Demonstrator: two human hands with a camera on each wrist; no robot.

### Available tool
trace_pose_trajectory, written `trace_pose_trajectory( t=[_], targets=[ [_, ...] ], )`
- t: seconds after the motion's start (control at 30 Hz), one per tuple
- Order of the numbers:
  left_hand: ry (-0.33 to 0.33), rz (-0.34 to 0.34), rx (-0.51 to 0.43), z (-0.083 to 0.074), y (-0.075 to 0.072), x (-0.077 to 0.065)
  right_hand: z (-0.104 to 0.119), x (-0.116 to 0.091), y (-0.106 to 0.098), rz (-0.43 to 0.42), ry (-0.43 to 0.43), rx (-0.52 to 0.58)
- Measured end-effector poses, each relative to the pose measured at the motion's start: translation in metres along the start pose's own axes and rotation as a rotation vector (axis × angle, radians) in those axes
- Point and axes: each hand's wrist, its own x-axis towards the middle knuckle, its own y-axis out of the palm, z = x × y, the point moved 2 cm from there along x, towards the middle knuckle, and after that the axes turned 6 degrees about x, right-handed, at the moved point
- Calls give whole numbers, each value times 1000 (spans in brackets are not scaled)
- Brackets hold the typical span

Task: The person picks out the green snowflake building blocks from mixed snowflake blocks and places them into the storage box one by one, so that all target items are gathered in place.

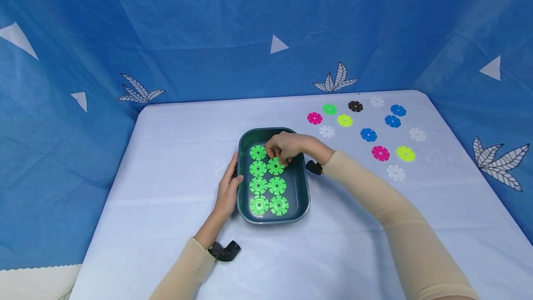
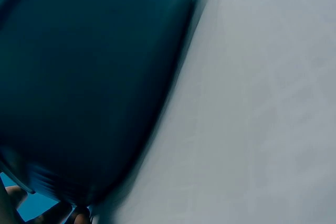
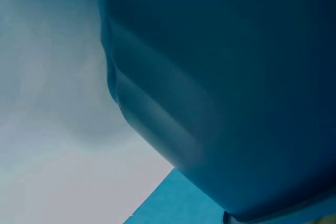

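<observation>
A dark green rectangular tray (image 1: pixel 299 193) holds several bright green notched snowflake discs (image 1: pixel 258 185) in two columns. My left hand (image 1: pixel 226 193) grips its left side, thumb at the rim and fingers along the outer wall. In the left wrist view, fingertips (image 2: pixel 58 212) show beside the dark tray wall (image 2: pixel 94 77). Over the tray's upper part, my right hand (image 1: pixel 285 146) reaches in with bent fingers and pinches a green snowflake disc (image 1: pixel 275 166) in the right column. The tray's outer wall (image 3: pixel 210 103) fills much of the right wrist view, where the right hand is hidden.
Loose snowflake discs lie on the white-covered table (image 1: pixel 175 165) at the back right, including a pink one (image 1: pixel 381 153), a blue one (image 1: pixel 368 134), a brown one (image 1: pixel 355 106) and a white one (image 1: pixel 395 172). A blue curtain (image 1: pixel 233 36) stands behind the table.
</observation>
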Motion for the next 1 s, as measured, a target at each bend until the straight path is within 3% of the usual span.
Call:
trace_pose_trajectory(
  t=[0.33, 1.0],
  targets=[
    [10, 6, -5, -1, 0, 1, -1, 3, 5, -14, 62, -82],
    [-2, 14, -9, -1, 0, 0, 0, 3, 10, -50, 93, -124]
  ],
)
